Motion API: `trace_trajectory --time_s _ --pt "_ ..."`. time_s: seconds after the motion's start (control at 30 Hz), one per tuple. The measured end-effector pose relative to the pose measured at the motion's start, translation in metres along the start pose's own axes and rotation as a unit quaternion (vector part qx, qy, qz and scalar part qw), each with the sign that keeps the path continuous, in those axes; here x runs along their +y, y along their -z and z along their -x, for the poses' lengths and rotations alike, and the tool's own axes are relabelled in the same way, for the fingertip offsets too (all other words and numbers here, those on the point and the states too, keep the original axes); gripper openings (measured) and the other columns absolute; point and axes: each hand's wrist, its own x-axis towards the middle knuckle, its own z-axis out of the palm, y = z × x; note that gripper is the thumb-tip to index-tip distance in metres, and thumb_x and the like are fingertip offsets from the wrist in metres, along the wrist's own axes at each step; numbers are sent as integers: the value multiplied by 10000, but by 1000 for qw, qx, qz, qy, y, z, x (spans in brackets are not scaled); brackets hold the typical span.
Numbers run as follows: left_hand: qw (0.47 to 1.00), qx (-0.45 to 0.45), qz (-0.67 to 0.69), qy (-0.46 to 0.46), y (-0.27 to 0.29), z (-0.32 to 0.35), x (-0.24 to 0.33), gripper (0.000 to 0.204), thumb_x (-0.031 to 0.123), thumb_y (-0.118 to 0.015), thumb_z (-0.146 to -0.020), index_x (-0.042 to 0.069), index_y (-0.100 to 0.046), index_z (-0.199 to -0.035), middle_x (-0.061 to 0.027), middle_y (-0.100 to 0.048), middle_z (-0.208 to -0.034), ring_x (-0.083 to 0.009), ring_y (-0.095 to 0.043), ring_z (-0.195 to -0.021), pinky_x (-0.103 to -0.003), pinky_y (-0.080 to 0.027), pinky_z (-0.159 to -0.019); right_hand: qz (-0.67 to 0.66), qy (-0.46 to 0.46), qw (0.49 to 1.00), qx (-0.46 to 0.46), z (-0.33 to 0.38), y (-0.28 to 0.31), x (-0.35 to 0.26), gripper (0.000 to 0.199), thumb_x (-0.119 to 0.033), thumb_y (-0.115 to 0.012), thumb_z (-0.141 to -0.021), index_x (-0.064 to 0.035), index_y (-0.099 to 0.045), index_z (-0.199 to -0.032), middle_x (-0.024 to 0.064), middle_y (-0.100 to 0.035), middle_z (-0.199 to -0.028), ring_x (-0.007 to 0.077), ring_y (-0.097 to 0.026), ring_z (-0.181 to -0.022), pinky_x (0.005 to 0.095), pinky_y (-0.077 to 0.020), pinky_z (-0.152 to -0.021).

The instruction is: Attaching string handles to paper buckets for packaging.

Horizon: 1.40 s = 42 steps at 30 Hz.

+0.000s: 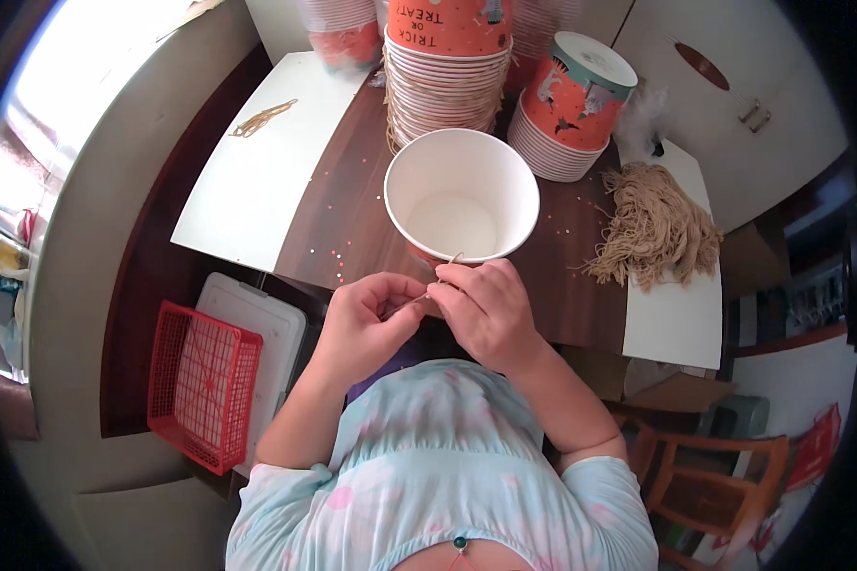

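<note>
A white-lined paper bucket [419, 205] stands at the near side of the table, its open mouth facing up toward me. Right at its near rim, my right hand [488, 312] pinches a thin tan cord [458, 258], whose end sticks up against the rim. My left hand [369, 319] is closed on the same cord just to the left, thumb and forefinger together. The bucket's outer wall is mostly hidden by my hands and the rim. Whether the cord passes through the bucket wall, I cannot tell.
Behind stands a tall stack of orange printed buckets [448, 90], with a shorter upside-down stack [571, 109] beside it. A heap of tan cords [659, 224] lies at the right, a few more cords [265, 118] at the left. A red plastic basket [205, 385] is lower left, a wooden chair [714, 476] lower right.
</note>
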Motion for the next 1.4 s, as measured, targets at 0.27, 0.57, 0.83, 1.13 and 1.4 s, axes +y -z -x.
trace_trajectory --time_s 0.27,0.57,0.83,1.13,1.4 --pt "968 47 -188 -161 -3 2 11 84 -34 -628 -794 -43 -642 -877 -44 -643 -734 -50 -567 -643 -191 -434 -550 -12 -8 1000 12 -6 3 1 262 -82 -739 -702 -53 -629 -939 77 -629 -993 213 -610 -829 350 -465 -724" --pt "951 63 -202 -223 -6 0 14 127 -44 -629 -751 -30 -641 -877 -65 -622 -810 -93 -607 -670 -216 -486 -571 -24 -20 999 -22 -9 7 7 190 -113 -702 -712 -63 -614 -873 49 -615 -948 198 -585 -790 352 -456 -721" --pt "944 66 -220 -238 -10 -5 10 69 -37 -637 -746 -10 -608 -802 -52 -591 -755 -89 -556 -613 -220 -465 -552 -45 -40 998 -33 -13 9 2 144 -84 -694 -709 -64 -619 -831 42 -614 -876 197 -589 -773 351 -455 -732" --pt "989 21 -57 -132 -4 0 13 199 -22 -644 -753 0 -600 -946 14 -555 -886 -24 -499 -695 -175 -398 -577 -56 -60 996 -32 -15 10 2 121 -52 -682 -718 -62 -611 -816 46 -604 -854 209 -603 -784 367 -456 -748" --pt "990 6 75 -122 3 -1 2 89 -45 -612 -771 -1 -563 -831 -28 -560 -830 -55 -503 -664 -187 -386 -568 -59 -68 996 -26 -9 9 4 118 -49 -677 -723 -52 -621 -827 56 -611 -863 223 -613 -820 370 -465 -785"
